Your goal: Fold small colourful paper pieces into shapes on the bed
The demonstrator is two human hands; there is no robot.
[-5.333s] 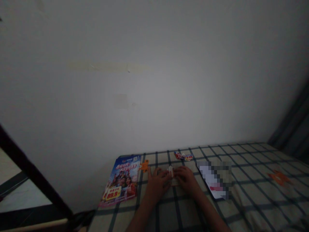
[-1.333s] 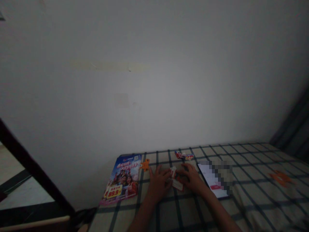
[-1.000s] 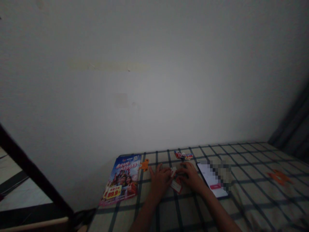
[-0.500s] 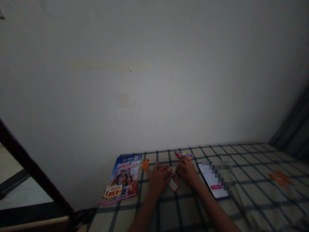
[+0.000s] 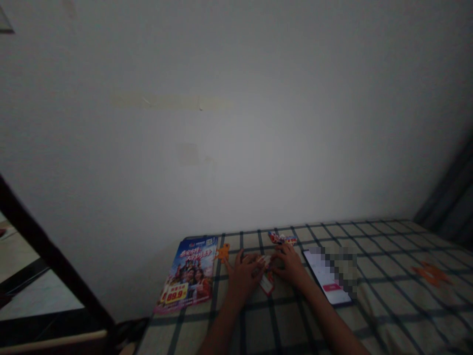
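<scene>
A small folded piece of printed paper (image 5: 267, 285), white with red edges, lies on the checked bedspread between my hands. My left hand (image 5: 244, 274) is bent over its left side, with fingertips closed on the paper and the thumb partly out of sight. From the right, my right hand (image 5: 288, 264) pinches its upper right part with curled fingers. The hands cover much of the paper, so its exact folds cannot be made out. Just beyond my right hand lies another colourful printed piece (image 5: 283, 238).
Printed flyers (image 5: 188, 273) lie at the left edge of the bedspread (image 5: 295, 328), with an orange cut-out shape (image 5: 222, 251) beside them. A lit phone (image 5: 327, 278) lies right of my right forearm. Farther right is another orange shape (image 5: 431, 273). A wall (image 5: 281, 123) rises behind.
Both hands stay on the folded paper; their fingers have shifted only slightly. The view has moved a little. Flyers, phone and orange shapes lie as before.
</scene>
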